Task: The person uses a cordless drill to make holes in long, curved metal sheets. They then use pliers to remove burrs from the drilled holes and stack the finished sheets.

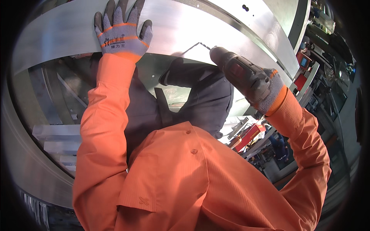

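Orange sleeves fill the lower half of the head view and hide most of what lies below the hands.

The left hand [122,32], in a grey knit glove with orange stripes and dark fingertips, lies flat with fingers spread on a broad curved sheet-metal band [185,27] at about eleven o'clock; the tips of two fingers are cut off by the top edge. A small orange emblem and printed characters sit on the back of the glove.

The right hand [268,92], gloved the same way, is wrapped shut around the grip of a dark cordless drill [241,73] at about two o'clock. Only the back of that glove and its orange cuff show; the fingers are hidden behind the tool body. The drill's long axis runs from lower right to upper left, with the chuck pointing toward ten o'clock. A thin bit [200,45] meets the metal band near its lower edge, though the exact contact point is hard to make out against the glare.

Dark trousers [208,96] show between the arms.

At three o'clock, well apart from the hands, a red box-shaped object [248,136] and blurred workshop clutter are too small to tell apart.
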